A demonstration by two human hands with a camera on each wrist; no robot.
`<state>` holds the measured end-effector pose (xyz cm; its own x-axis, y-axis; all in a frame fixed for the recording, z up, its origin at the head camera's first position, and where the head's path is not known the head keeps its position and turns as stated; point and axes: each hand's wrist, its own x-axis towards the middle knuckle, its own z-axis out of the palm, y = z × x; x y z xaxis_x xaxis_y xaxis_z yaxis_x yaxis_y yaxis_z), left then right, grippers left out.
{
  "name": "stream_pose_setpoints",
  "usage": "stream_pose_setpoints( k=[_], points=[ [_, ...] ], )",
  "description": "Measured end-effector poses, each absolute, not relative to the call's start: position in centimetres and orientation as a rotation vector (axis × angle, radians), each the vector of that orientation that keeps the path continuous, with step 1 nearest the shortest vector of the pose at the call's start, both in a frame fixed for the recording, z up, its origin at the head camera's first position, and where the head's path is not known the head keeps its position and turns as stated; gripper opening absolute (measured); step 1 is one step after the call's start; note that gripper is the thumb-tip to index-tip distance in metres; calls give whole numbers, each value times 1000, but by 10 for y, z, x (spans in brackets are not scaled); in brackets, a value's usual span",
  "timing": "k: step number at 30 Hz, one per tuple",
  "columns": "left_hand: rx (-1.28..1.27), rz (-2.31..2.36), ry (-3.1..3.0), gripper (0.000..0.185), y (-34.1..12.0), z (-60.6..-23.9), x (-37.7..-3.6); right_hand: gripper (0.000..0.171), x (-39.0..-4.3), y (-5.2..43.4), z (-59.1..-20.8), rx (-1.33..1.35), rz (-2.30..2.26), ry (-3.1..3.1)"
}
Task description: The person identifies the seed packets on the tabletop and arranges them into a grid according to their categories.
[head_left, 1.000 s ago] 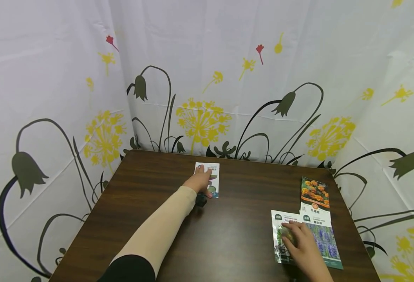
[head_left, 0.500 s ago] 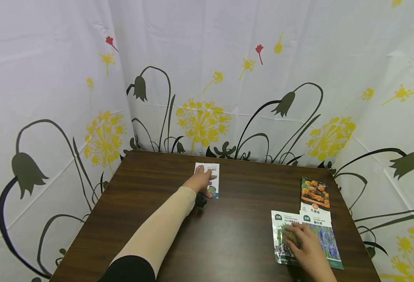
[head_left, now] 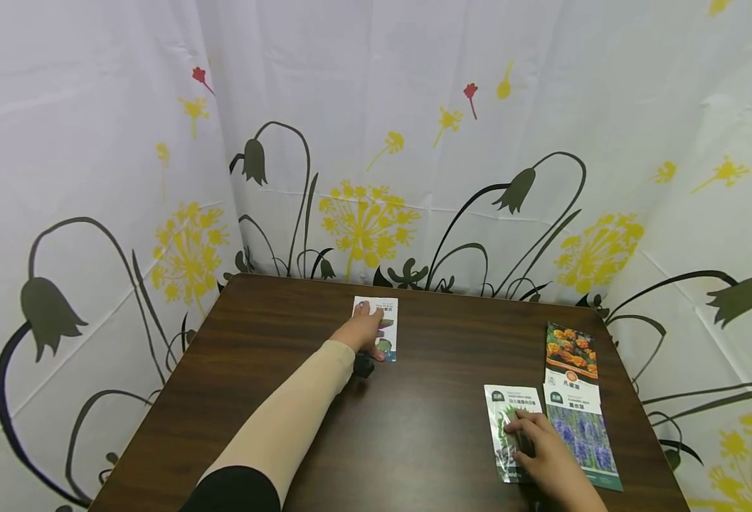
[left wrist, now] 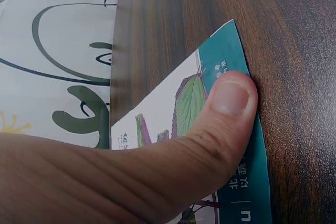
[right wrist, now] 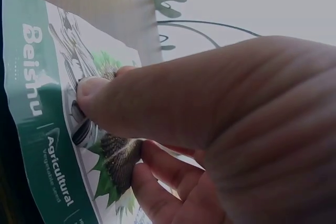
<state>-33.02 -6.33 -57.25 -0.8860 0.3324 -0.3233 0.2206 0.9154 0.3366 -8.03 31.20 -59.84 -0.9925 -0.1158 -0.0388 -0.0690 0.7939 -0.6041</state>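
Observation:
At the back of the table, my left hand (head_left: 359, 333) rests on a white seed packet (head_left: 388, 314) printed with purple and green leaves. Its thumb (left wrist: 228, 103) presses on the packet's teal strip in the left wrist view. On the right side, my right hand (head_left: 545, 451) touches a glossy sunflower seed packet (head_left: 500, 402) with its thumb and fingertips on the printed face. The right wrist view shows this packet's green strip (right wrist: 34, 77) and the thumb lying over its picture. A lavender seed packet (head_left: 580, 430) lies close beside it, partly covered by my right hand.
Above the lavender packet lies an orange marigold packet (head_left: 570, 348), its lower end meeting the lavender one. The dark wooden table (head_left: 427, 427) ends at a white curtain (head_left: 478, 142) printed with flowers at the back and sides.
My right hand has moved slightly left with the sunflower packet, whose right edge now stands apart from the lavender packet. My left hand and its packet stay in place.

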Motion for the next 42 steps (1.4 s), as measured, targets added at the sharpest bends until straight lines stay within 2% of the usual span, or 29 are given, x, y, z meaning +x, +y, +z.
stream_pose_setpoints(
  k=[37,42],
  points=[
    [404,456,2686,120,-62,-572,-330,40,-104,288,-605,-135,-1096,2962],
    [409,473,2652,121,-67,-584,-337,39,-111,282,-608,-116,-1119,2936]
  ],
)
